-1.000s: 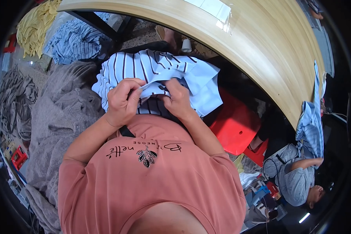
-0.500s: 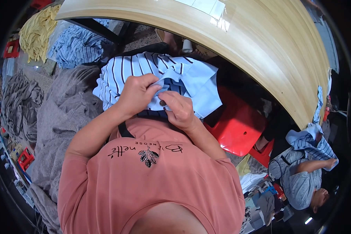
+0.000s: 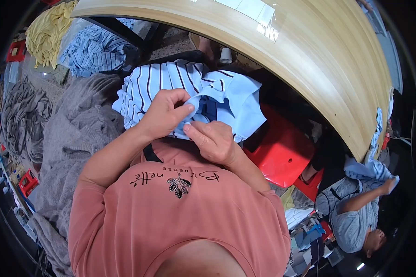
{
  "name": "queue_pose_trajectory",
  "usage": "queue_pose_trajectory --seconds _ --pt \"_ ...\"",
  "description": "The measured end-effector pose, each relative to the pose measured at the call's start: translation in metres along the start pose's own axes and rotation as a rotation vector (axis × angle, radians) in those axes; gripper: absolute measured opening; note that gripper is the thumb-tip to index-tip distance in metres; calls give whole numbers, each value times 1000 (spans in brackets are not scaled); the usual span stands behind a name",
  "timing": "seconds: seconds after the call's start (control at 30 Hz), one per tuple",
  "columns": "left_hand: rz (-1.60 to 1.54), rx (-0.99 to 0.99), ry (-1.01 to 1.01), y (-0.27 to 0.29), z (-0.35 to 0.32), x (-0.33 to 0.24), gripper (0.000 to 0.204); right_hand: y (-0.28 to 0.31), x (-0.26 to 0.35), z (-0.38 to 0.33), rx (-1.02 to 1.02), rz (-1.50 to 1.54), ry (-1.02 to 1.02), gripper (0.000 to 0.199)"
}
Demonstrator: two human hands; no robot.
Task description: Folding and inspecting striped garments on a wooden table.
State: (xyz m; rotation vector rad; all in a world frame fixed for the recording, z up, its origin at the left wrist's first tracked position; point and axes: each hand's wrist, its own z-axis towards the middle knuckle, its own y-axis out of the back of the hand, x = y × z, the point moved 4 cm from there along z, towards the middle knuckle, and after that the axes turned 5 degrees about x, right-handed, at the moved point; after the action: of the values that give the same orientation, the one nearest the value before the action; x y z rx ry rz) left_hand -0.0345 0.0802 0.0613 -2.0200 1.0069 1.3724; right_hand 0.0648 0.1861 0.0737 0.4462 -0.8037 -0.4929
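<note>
A light blue shirt (image 3: 148, 83) with dark stripes lies bunched on my lap, its plain blue collar part (image 3: 242, 94) spread to the right. My left hand (image 3: 164, 113) is closed on the shirt's folded edge, pinching it between thumb and fingers. Just below and to the right, my right hand (image 3: 215, 141) has its fingers curled, thumb and fingertips at the lower part of the same edge. Between and beyond the hands the shirt gapes, showing a darker blue inside. The cloth under my right fingers is partly hidden.
A wood-grain table (image 3: 309, 51) curves across the far right, a red stool (image 3: 282, 152) below it. Grey knitted cloth (image 3: 78, 124) heaps at my left, with blue striped (image 3: 97, 48) and yellow (image 3: 48, 34) piles beyond. At lower right another person (image 3: 356, 217) handles striped cloth.
My right hand has shifted slightly down and right, its fingers more curled; a dark round button beside it is now out of sight. The other person's arm and cloth have moved.
</note>
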Motion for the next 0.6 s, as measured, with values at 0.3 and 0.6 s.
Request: queue_pose_trajectory --seconds 0.3,0.6 --pt "-7 154 -42 -5 6 8 10 -2 -1 -3 -20 -261 23 23" --pt "257 103 -71 8 -3 -6 12 -4 -9 14 75 -132 -163 19"
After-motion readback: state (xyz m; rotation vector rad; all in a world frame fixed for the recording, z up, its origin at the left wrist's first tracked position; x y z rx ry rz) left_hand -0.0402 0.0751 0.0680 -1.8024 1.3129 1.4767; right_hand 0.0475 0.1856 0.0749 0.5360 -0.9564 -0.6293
